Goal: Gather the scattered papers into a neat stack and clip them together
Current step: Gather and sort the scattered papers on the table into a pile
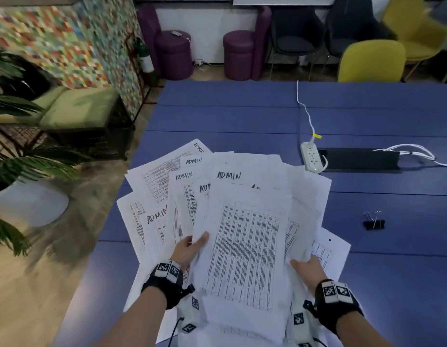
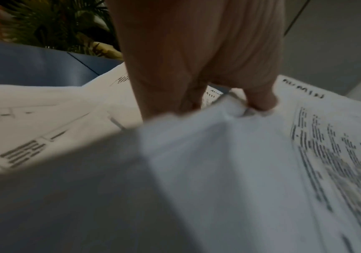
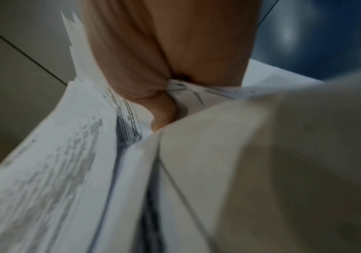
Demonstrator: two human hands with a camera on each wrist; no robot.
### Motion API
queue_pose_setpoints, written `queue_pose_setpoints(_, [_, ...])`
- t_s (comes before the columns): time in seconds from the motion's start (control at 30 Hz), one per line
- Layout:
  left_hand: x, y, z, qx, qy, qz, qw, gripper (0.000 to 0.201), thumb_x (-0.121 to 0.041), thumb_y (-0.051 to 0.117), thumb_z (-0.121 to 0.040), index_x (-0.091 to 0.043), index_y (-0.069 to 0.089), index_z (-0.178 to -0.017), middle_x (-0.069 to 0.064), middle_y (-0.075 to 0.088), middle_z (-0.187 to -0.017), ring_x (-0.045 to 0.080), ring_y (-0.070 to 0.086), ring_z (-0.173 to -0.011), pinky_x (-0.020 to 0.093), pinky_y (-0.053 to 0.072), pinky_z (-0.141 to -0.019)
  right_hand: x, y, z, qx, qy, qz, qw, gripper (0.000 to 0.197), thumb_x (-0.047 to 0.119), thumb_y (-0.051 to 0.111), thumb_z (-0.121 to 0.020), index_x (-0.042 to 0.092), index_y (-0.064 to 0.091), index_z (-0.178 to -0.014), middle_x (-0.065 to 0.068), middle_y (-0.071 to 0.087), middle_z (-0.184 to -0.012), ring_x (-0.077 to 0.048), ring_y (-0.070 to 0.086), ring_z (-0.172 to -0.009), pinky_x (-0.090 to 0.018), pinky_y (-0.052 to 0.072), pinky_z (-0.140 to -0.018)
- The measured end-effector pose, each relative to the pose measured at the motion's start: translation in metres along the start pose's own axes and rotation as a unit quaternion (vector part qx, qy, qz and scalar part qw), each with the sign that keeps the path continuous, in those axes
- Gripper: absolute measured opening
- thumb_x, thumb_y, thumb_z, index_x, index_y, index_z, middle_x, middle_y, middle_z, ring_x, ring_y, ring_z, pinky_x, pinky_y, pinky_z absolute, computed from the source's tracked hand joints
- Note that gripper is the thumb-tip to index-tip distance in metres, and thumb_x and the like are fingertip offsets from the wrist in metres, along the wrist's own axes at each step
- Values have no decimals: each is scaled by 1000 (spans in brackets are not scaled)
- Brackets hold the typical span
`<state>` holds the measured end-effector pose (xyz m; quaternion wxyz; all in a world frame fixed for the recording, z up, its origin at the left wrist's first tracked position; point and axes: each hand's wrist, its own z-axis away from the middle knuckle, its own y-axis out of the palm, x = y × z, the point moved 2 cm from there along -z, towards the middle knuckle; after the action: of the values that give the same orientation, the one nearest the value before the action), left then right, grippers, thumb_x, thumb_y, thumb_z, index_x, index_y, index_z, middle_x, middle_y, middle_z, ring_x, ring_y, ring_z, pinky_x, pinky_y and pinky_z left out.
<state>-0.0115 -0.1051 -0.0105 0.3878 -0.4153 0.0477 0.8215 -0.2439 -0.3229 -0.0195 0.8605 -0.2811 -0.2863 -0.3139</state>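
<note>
Several white printed papers [image 1: 245, 241], many headed "ADMIN", are fanned loosely in front of me above the blue table [image 1: 242, 116]. My left hand [image 1: 192, 246] grips the fan's left side, thumb on top of the sheets. In the left wrist view my left hand [image 2: 235, 102] pinches a bunched fold of the papers [image 2: 218, 154]. My right hand [image 1: 305, 267] grips the fan's right side, and the right wrist view shows my right hand [image 3: 164, 106] pinching the papers [image 3: 88, 171]. A black binder clip [image 1: 374, 222] lies on the table to the right, apart from both hands.
A white power strip [image 1: 312, 157] with its cable, a black cable slot [image 1: 360, 160] and more white cables lie on the table behind the papers. The table's left edge drops to the floor, where potted plants [image 1: 14, 159] stand. Chairs [image 1: 372, 61] line the far side.
</note>
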Motion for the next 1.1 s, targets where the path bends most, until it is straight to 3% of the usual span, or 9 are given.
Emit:
queue_pose_setpoints(0.07, [-10,3,0,23,7,8,1000,111,-75,72,-51,-9,46,-136,8,52,-138,29,49,-128,42,37,-107,5,1,4,27,-10,-18,999,59,10,57,-92,-3,27,-142,-19,43,-141,-38,41,-130,-47,35,-106])
queue_pose_setpoints(0.17, [-25,6,2,32,-6,-35,999,97,-47,81,-64,-2,38,-138,11,49,-139,29,45,-131,39,37,-106,12,1,8,137,-12,-7,990,69,24,67,-86,1,30,-140,-5,43,-139,-32,40,-132,-44,30,-111])
queue_pose_setpoints(0.3, [-29,-5,-2,6,-13,-8,1000,65,-23,79,-74,0,41,-122,-3,52,-125,19,48,-118,41,37,-108,14,-1,-9,225,-10,73,972,131,67,85,-38,14,32,-145,0,50,-141,-20,46,-129,-42,32,-113])
queue_pose_setpoints(0.47, [-39,-6,-1,-53,9,71,996,111,-49,80,-64,-2,21,-145,14,34,-149,32,35,-137,46,31,-112,43,27,11,220,-63,-3,973,73,40,84,-65,13,47,-121,5,60,-122,-12,52,-114,-36,32,-109])
queue_pose_setpoints(0.57, [-57,-17,-4,-69,26,71,995,134,-76,72,-44,-3,24,-145,15,35,-149,33,35,-136,49,29,-112,47,43,3,160,-64,-34,985,113,56,87,-48,9,37,-138,-3,53,-136,-22,49,-126,-44,34,-110])
queue_pose_setpoints(0.73, [-28,-29,-11,7,-91,-79,993,131,-53,86,-51,-1,15,-148,18,28,-152,35,31,-138,49,28,-113,51,53,9,158,-34,2,987,82,44,60,-87,1,22,-146,-10,34,-149,-28,32,-139,-39,28,-111])
queue_pose_setpoints(0.83, [-11,-31,-15,-29,-136,-158,978,91,-37,72,-79,4,23,-145,19,31,-149,33,37,-134,38,35,-110,32,62,4,174,-8,128,976,108,67,63,-73,4,17,-148,-9,27,-154,-27,31,-140,-37,30,-112])
queue_pose_setpoints(0.97, [-18,-32,-24,-53,-103,-236,965,52,-20,59,-91,5,44,-134,22,49,-136,27,52,-109,15,44,-67,12,68,-11,77,-52,155,984,55,33,66,-85,4,50,-129,-10,54,-135,-27,53,-121,-35,43,-102])
queue_pose_setpoints(1.1, [-14,-40,-36,-133,-142,-111,975,61,-29,54,-94,0,32,-143,13,36,-149,29,36,-136,30,33,-108,12,34,-19,-63,-47,279,957,8,26,62,-83,20,57,-86,-5,64,-103,-26,61,-104,-28,47,-86])
